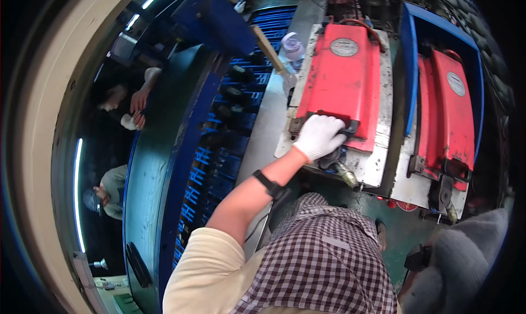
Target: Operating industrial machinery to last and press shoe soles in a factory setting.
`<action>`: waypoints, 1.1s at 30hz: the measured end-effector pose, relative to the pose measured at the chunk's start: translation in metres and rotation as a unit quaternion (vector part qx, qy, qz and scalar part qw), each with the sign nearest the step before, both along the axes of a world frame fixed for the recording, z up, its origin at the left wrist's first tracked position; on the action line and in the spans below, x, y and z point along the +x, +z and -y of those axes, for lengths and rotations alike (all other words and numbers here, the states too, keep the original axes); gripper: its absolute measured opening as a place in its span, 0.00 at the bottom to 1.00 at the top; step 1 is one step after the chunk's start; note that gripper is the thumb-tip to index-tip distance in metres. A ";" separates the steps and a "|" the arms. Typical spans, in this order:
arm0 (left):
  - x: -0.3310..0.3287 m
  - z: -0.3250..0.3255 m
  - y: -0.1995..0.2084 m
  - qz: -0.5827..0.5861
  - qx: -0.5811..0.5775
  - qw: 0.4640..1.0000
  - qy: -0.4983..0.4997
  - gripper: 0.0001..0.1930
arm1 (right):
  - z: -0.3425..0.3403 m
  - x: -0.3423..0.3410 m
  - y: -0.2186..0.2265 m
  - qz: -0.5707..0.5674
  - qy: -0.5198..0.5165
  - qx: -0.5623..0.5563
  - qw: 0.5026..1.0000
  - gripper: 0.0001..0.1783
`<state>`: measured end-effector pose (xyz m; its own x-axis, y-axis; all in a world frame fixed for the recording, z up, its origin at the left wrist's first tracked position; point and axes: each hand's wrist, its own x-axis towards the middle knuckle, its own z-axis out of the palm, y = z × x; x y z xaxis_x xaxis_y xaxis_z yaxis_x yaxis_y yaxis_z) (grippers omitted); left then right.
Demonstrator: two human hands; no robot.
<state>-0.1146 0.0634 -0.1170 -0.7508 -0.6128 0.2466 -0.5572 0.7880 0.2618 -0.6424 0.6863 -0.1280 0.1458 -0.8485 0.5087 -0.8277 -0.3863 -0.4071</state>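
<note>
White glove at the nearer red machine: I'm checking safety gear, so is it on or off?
On: the white glove covers the left hand to the wrist, with bare forearm beyond it.

We see smooth, glossy red paint on the long, curved machine cover [335, 78], marked with dark specks. Beneath it, the pale silver metal base plate [371, 167] looks worn and spotted along its right edge. Towards its near edge, the white-gloved left hand [319, 137] shows matt knitted cloth against a hard-looking black handle [352, 129]. Beside the plate's left edge, the see-through, lilac-tinted bottle [293, 47] looks like shiny plastic. Our brown-and-white checked apron [323, 254] is matt woven cloth.
</note>
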 end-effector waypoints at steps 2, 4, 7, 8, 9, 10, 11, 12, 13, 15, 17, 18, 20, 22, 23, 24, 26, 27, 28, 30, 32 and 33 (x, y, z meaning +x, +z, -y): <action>-0.019 0.010 -0.009 0.016 0.014 1.000 -0.002 0.12 | 0.002 0.005 -0.004 0.008 -0.005 0.000 1.000 0.12; -0.027 0.022 -0.032 0.028 0.013 0.999 0.018 0.12 | 0.011 0.011 -0.002 0.032 -0.009 -0.009 0.999 0.12; -0.008 0.002 -0.013 0.089 -0.005 0.993 0.076 0.11 | 0.054 -0.024 -0.101 0.131 0.036 -0.074 0.988 0.13; -0.008 0.011 -0.014 0.090 0.023 0.993 0.074 0.11 | 0.120 0.048 -0.022 0.128 0.027 -0.073 0.989 0.13; -0.011 0.014 -0.017 0.072 0.038 0.995 0.061 0.12 | 0.165 0.113 0.036 0.119 0.010 -0.081 0.990 0.13; -0.018 0.017 -0.015 0.061 0.040 0.996 0.044 0.12 | 0.204 0.164 0.076 0.119 -0.008 -0.090 0.989 0.14; -0.027 0.018 -0.012 0.086 0.065 0.994 0.032 0.12 | 0.242 0.206 0.104 0.125 -0.025 -0.101 0.987 0.14; -0.035 0.019 -0.008 0.111 0.090 0.990 0.020 0.13 | 0.284 0.249 0.134 0.130 -0.043 -0.114 0.984 0.14; -0.033 0.023 -0.006 0.126 0.111 0.986 0.013 0.15 | 0.344 0.297 0.172 0.131 -0.052 -0.118 0.983 0.14; -0.022 0.030 -0.005 0.158 0.150 0.976 0.019 0.18 | 0.408 0.354 0.212 0.120 -0.067 -0.125 0.982 0.15; -0.021 0.033 0.006 0.199 0.188 0.962 0.027 0.21 | 0.441 0.343 0.138 0.079 -0.076 -0.002 0.994 0.16; -0.023 0.034 0.011 0.213 0.204 0.955 0.025 0.22 | 0.457 0.352 0.118 0.106 -0.103 0.080 0.986 0.18; -0.029 0.033 0.019 0.208 0.207 0.956 0.011 0.25 | 0.469 0.357 0.047 0.089 -0.096 0.194 0.972 0.23; -0.031 0.032 0.018 0.191 0.197 0.962 -0.001 0.28 | 0.483 0.368 0.005 0.072 -0.062 0.298 0.950 0.26; -0.031 0.031 0.019 0.176 0.195 0.965 0.006 0.29 | 0.489 0.379 -0.009 0.074 -0.076 0.381 0.919 0.26; -0.032 0.029 0.020 0.160 0.191 0.968 0.015 0.29 | 0.496 0.385 -0.025 0.076 -0.088 0.458 0.881 0.25; -0.025 0.020 0.006 0.044 0.160 0.986 0.024 0.22 | 0.498 0.389 -0.059 0.096 -0.103 0.387 0.911 0.24; -0.022 0.014 -0.005 -0.094 0.127 0.987 0.035 0.19 | 0.499 0.390 -0.054 0.089 -0.100 0.398 0.907 0.24; -0.018 0.006 -0.013 -0.229 0.091 0.968 0.043 0.16 | 0.498 0.392 -0.049 0.083 -0.099 0.409 0.903 0.23; -0.009 -0.004 -0.033 -0.260 0.003 0.961 0.096 0.30 | 0.497 0.391 -0.051 0.076 -0.103 0.404 0.906 0.23; -0.003 -0.010 -0.036 -0.266 -0.078 0.959 0.064 0.34 | 0.495 0.392 -0.048 0.081 -0.109 0.400 0.907 0.24; -0.004 -0.013 -0.037 -0.268 -0.079 0.958 0.065 0.34 | 0.495 0.392 -0.047 0.079 -0.109 0.399 0.907 0.24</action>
<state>-0.1182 0.0761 -0.1545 -0.4107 -0.6159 0.6723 -0.4720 0.7745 0.4212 -0.2502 0.1915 -0.1751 -0.0915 -0.9554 -0.2806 -0.7559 0.2501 -0.6050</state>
